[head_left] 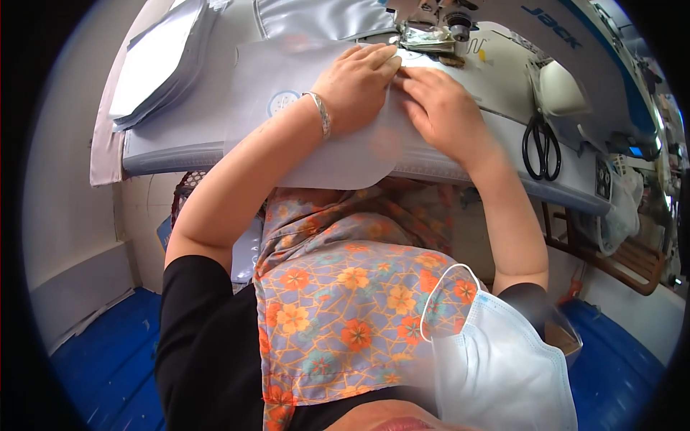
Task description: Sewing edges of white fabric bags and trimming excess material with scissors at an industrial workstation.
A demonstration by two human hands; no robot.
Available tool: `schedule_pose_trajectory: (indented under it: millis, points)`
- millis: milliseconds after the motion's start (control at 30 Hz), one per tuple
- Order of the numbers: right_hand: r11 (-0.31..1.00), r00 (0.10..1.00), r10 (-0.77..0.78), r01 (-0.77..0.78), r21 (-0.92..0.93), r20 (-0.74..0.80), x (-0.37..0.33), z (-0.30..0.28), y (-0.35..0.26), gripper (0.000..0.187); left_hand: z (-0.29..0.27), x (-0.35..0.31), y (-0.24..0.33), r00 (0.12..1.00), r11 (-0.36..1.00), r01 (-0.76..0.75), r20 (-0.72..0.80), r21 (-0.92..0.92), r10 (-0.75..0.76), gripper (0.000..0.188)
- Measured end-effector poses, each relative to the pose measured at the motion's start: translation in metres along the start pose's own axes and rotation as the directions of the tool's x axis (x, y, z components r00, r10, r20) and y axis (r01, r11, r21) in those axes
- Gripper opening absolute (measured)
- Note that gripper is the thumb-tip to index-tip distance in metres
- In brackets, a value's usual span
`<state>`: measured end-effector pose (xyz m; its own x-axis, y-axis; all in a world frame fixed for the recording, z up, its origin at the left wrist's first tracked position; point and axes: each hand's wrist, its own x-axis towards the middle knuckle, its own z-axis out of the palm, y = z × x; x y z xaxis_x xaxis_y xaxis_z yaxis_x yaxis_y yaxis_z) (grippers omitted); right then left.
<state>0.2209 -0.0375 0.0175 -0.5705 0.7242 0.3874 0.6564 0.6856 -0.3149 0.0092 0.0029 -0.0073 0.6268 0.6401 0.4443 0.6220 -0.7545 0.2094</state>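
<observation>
A translucent whitish sheet (338, 161) with faint printed patches lies over the sewing table and hangs past its front edge. My left hand (356, 86), with a silver bracelet at the wrist, rests on the sheet's upper right part. Its fingers are bent together at the right edge; the thumb is hidden. My right hand (449, 111) meets it there, closed at the same edge, fingertips beside the left ones. Just beyond both hands is the needle and presser-foot area of a sewing machine (460, 29).
A stack of white and grey sheets (158, 65) sits at the table's left. Silvery grey material (323, 18) lies at the back. Black-handled scissors (540, 147) rest near the right front edge, below a white block-shaped object (564, 90). A clear plastic bag (618, 208) hangs at the right.
</observation>
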Motion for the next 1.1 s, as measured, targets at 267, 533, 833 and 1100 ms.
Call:
schedule_pose_trajectory:
  millis: [267,533,833,1100]
  points:
    - [0.997,0.985,-0.054,0.044,-0.060,-0.166,0.010,0.012,0.014,0.026,-0.001,0.013,-0.008,0.999,1.000,-0.021,-0.036,0.016,0.022,0.044]
    - [0.996,0.979,-0.059,0.044,-0.081,-0.194,0.010,0.015,0.015,0.030,-0.008,0.007,-0.015,1.000,1.000,0.004,0.015,0.029,-0.005,0.041]
    - [0.992,0.980,-0.065,0.044,-0.117,-0.190,0.006,0.012,0.017,0.036,-0.094,-0.067,0.027,0.950,1.000,0.001,0.313,0.021,-0.008,0.055]
    - [0.989,0.976,-0.076,0.048,-0.137,-0.203,0.008,0.013,0.014,0.033,-0.093,-0.079,-0.029,0.974,0.984,-0.055,0.226,0.171,0.016,0.046]
